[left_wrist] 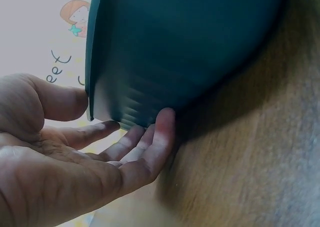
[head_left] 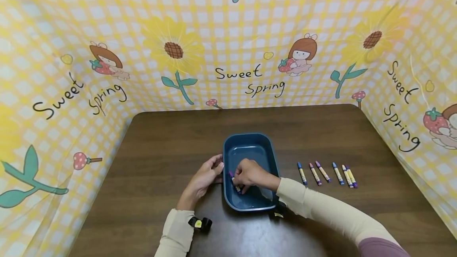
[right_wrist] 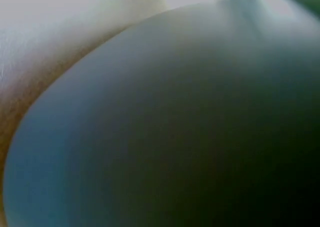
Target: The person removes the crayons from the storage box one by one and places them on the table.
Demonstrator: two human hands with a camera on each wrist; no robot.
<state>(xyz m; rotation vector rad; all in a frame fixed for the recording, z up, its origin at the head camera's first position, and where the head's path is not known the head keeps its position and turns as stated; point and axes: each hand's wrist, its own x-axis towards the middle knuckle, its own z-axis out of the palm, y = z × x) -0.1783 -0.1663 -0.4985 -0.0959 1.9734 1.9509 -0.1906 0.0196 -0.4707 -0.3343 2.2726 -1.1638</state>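
Note:
A dark blue rectangular tray stands on the table. My right hand reaches inside and pinches a purple-ended crayon low by the tray's left wall. The fingers partly hide that crayon, so I cannot tell if another lies with it. My left hand rests against the tray's outer left side. In the left wrist view, its thumb touches the rim and its loosely bent fingers lie along the outer wall. A blurred blue surface, apparently the tray, fills most of the right wrist view.
Right of the tray, several crayons lie in a loose row, among them a blue crayon, a pink crayon and a purple crayon. Yellow checked cloth encloses the brown wooden table at the back and sides.

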